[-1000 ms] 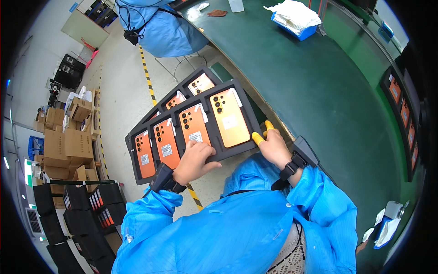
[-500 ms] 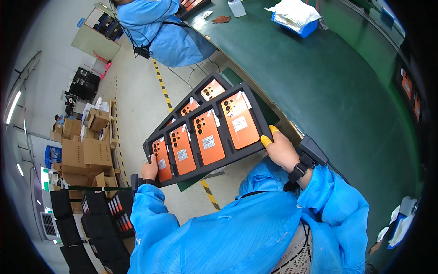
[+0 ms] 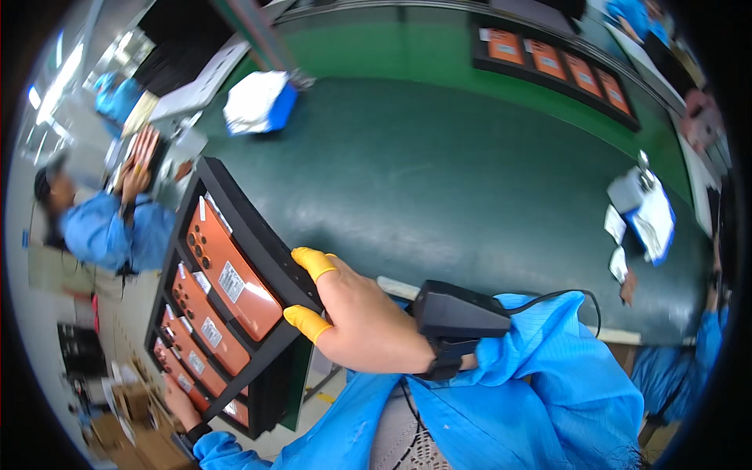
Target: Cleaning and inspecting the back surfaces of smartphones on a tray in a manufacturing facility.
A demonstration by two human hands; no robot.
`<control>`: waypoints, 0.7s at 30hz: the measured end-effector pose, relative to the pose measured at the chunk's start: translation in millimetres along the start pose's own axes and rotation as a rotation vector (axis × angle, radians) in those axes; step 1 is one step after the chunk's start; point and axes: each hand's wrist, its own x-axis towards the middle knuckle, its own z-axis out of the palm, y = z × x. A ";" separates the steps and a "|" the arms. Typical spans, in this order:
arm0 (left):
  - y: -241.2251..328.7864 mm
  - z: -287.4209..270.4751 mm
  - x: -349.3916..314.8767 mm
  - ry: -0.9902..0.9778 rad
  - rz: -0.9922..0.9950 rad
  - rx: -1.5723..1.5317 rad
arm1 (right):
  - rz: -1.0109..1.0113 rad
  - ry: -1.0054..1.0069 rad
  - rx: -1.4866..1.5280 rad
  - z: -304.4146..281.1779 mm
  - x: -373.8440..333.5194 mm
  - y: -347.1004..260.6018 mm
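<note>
A black foam tray (image 3: pixel 249 205) is held between my two hands, tilted with its right end higher. Several orange smartphones (image 3: pixel 252 301) lie in its slots, camera sides showing, each with a white label. My right hand (image 3: pixel 368 321) is closed on the tray's right end; yellow finger cots cover its thumb and a finger. At the far lower-left end, my left hand (image 3: pixel 182 403) grips the edge, its fingers partly hidden. Another dark tray edge with an orange phone shows just beneath this tray.
A green worktable (image 3: pixel 423 188) curves ahead of me. Blue boxes of white cloths (image 3: pixel 254 106) stand at its far left and right side (image 3: pixel 656 223). Another phone tray (image 3: pixel 560 78) lies along the back. A co-worker (image 3: pixel 117 227) handles phones at left; cardboard boxes (image 3: pixel 145 442) stand lower left.
My view has swung right toward the table. The tray, still in both hands, has tilted steeply and now appears at the left, its right end raised near the table edge.
</note>
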 end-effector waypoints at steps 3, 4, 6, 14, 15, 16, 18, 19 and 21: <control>90.9 35.5 23.3 0.001 0.159 -0.032 | -0.013 0.223 -0.072 -36.5 -23.1 15.0; 116.5 45.9 28.3 -0.082 0.257 -0.106 | 0.051 0.218 -0.021 -55.0 -35.3 13.3; 173.7 74.3 24.6 -0.200 0.431 -0.178 | 0.053 0.340 0.028 -75.7 -59.2 39.7; 371.2 226.6 -57.9 -0.296 0.945 0.112 | 0.494 0.763 0.212 -143.5 -154.9 77.0; 386.6 236.5 -70.3 -0.324 0.974 0.135 | 0.518 0.815 0.223 -145.9 -162.9 88.0; 397.0 249.4 -77.8 -0.355 0.995 0.143 | 0.590 0.811 0.173 -149.8 -169.9 97.1; 412.7 278.0 -93.3 -0.386 1.037 0.164 | 0.611 0.864 0.154 -151.5 -178.2 104.7; 412.4 283.1 -96.8 -0.371 1.041 0.189 | 0.614 0.885 0.138 -151.2 -180.4 109.7; 415.1 291.5 -107.4 -0.415 1.051 0.138 | 0.591 0.793 -0.548 -158.3 -191.3 108.4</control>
